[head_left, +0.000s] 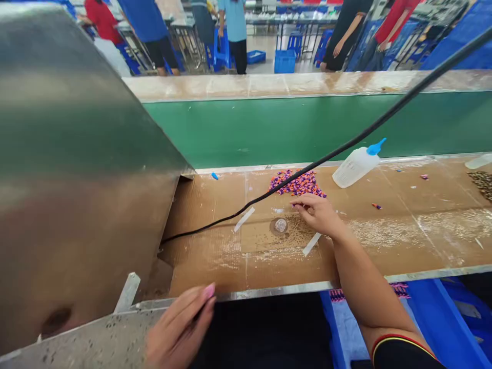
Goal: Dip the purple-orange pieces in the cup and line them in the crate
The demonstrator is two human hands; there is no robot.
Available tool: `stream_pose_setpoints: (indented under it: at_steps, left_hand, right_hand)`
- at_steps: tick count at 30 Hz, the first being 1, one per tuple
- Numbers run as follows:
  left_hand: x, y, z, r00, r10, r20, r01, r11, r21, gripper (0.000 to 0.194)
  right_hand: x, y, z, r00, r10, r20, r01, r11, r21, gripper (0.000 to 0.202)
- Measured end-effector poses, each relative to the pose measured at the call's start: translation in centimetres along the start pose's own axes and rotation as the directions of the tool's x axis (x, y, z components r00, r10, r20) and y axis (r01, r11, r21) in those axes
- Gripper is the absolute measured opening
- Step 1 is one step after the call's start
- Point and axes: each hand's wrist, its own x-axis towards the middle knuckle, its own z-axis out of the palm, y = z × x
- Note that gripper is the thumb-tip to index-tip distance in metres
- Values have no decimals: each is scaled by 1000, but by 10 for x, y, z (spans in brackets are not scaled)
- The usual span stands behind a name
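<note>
My right hand (317,212) reaches over the cardboard-covered bench, its thumb and fingertips pinched on a small purple piece (294,204). Just beyond it lies a heap of small purple-and-orange pieces (295,183). Left of that hand, a small clear blob or dish (281,225) sits on a round dark spot, with tiny dark grains scattered around. My left hand (180,328) is below the bench's front edge at the lower left, slightly blurred. Its fingers are closed, and a small pink piece (209,290) shows at the tips; its exact kind is unclear.
A white squeeze bottle (354,167) with a blue nozzle leans at the back. A black cable (269,193) crosses the view diagonally. A metal housing (84,179) stands left; a green wall (269,128) runs behind. Blue trays (442,312) lie below right. Several people are in the background.
</note>
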Motion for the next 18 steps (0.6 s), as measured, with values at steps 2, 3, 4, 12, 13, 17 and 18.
stream_pose_setpoints:
  at_steps: [2,3,4,12,13,17,18]
  left_hand:
    - [7,-7,21,988,157,12,-157,988,-10,49]
    - [17,-11,35,979,193,63,-188,979,-72,43]
    - [29,-15,49,974,208,95,-194,971,-139,35]
    - [92,-43,140,836,-350,422,525,731,-436,31]
    - [91,-46,144,810,-399,430,576,683,-450,33]
    - [84,-54,143,745,-524,413,666,550,-503,36]
    - [83,-55,141,729,-549,409,681,518,-517,37]
  right_hand:
    - [-1,-1,-1,1000,9,24,-9,1000,-27,21]
    - [-2,-3,-1,999,7,41,-5,999,-34,19]
    - [-2,-5,-2,998,-6,61,8,999,-35,17]
    - [-6,-24,0,954,-191,231,201,979,-23,19]
    - [-6,-25,1,950,-199,242,215,976,-40,19]
    - [-7,-26,5,941,-241,235,278,951,-134,18]
    - [-8,-26,7,943,-247,222,285,945,-159,17]
